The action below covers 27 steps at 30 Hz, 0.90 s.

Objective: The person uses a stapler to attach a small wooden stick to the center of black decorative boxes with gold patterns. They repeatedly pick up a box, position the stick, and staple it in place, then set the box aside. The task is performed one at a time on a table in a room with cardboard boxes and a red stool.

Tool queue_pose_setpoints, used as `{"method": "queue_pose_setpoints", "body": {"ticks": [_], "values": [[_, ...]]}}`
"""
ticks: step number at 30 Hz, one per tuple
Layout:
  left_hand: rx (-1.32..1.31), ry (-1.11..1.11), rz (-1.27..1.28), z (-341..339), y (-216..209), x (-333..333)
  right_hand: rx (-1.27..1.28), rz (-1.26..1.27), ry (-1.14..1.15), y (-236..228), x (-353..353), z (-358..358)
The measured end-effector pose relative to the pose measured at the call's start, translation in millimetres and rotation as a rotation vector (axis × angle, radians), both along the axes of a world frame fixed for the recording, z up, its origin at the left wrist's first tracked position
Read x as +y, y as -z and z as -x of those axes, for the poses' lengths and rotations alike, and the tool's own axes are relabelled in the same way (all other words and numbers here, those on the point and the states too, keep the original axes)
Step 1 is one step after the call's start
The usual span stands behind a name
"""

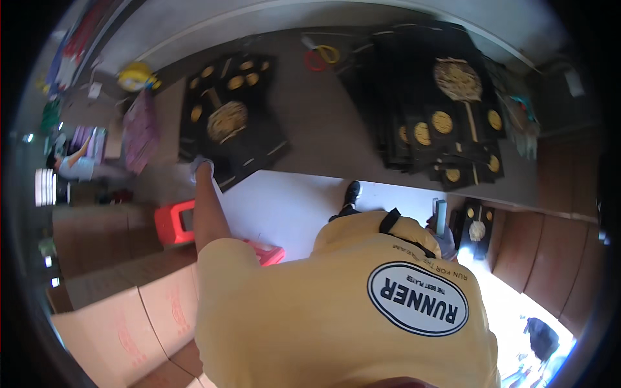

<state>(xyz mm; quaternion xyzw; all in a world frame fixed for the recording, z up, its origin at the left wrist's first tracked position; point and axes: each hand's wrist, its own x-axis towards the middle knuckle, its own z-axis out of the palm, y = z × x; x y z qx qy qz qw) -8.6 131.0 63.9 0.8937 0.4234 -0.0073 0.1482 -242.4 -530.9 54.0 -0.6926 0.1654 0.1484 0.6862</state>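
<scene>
My left hand (202, 167), in a pale glove, is at the near left corner of a pile of flat black pieces (226, 123) with gold round prints. Its fingers are small and blurred, so their grip does not show. Low on the right, beside my body, my gloved right hand (444, 243) is closed around a light-green oblong object (441, 216) held upright. The exact kind of that object cannot be made out. A taller stack of the same black printed pieces (420, 84) lies on the right part of the dark table (317, 123).
Scissors (317, 55) with red and yellow handles lie at the table's back. A yellow tape roll (137, 76) is at the far left. Red plastic stools (173, 223) and cardboard boxes (139, 317) stand at my left. Another person (81, 167) is farther left. Brown cartons (542, 255) stand right.
</scene>
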Motion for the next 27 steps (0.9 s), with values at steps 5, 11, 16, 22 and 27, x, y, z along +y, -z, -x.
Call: {"method": "queue_pose_setpoints", "body": {"ticks": [5,11,16,22,27], "values": [[-0.617,0.801,-0.377,-107.2,-33.7,-198.1,0.087,-0.331,0.042,-43.9,8.8,9.7],[-1.007,1.586,-0.235,-140.9,-83.7,-524.9,-0.063,-0.434,0.153,-40.2,15.2,19.4],[-0.699,1.623,-0.379,-144.6,-20.3,-588.9,-0.107,-0.374,0.280,-11.3,8.5,40.8],[-0.542,1.749,-0.391,-70.2,8.4,-550.7,0.051,-0.388,0.517,-12.4,14.0,48.2],[-0.507,1.775,-0.349,-45.7,11.5,-530.0,-0.010,-0.287,0.655,41.5,-36.5,13.0]]}}
